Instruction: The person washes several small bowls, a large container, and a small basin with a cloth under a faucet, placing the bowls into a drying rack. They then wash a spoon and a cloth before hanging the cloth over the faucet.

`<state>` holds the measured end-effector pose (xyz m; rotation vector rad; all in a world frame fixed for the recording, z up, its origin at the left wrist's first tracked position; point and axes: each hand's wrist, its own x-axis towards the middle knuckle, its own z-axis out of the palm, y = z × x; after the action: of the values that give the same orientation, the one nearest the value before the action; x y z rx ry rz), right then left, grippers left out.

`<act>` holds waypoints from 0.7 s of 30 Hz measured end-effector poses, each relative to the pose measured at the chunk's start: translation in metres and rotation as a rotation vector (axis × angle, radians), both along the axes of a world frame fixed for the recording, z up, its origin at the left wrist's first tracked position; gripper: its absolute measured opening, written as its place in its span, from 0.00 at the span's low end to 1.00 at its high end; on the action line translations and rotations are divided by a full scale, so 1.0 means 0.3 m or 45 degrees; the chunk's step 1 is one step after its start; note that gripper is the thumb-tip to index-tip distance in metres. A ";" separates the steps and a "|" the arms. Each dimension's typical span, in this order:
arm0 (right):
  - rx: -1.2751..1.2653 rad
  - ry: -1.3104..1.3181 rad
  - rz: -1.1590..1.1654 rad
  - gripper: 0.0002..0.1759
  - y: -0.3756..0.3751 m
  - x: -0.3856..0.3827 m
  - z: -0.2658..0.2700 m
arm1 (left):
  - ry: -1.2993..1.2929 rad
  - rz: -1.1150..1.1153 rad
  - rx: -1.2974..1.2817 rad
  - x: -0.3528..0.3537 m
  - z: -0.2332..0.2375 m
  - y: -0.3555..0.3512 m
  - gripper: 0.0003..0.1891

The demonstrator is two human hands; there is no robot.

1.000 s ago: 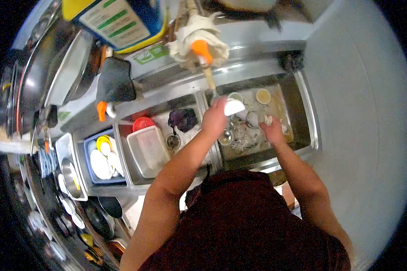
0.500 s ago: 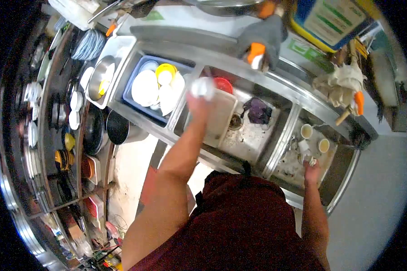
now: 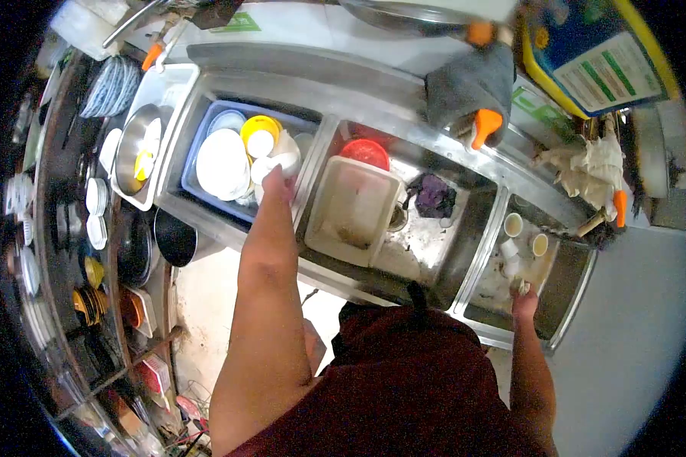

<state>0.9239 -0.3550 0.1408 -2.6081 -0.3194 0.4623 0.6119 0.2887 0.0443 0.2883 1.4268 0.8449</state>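
My left hand reaches out over the left sink, into a blue tub stacked with white plates, bowls and a yellow bowl. Its fingers close on a white bowl resting among the stacked dishes. My right hand stays low at the near edge of the right sink, closed on a small pale wad. Two cups stand in that sink just beyond it.
The middle sink holds a beige plastic tub, a red lid and a purple cloth. A grey glove hangs above on an orange clip. A white tray with a metal bowl sits left of the blue tub. Shelves of dishes line the far left.
My left hand carried the white bowl from the right sink, across the middle sink, down into the blue tub. My view swung left. My right hand stayed at the right sink.
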 end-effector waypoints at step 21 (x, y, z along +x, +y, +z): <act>-0.121 0.282 0.133 0.19 0.244 -0.054 0.059 | 0.987 -0.773 1.185 0.246 0.126 -0.292 0.10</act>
<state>0.9076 -0.2819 0.1586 -2.6072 -0.3678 0.8139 0.6858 0.2011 0.0822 1.8148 1.3898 0.8599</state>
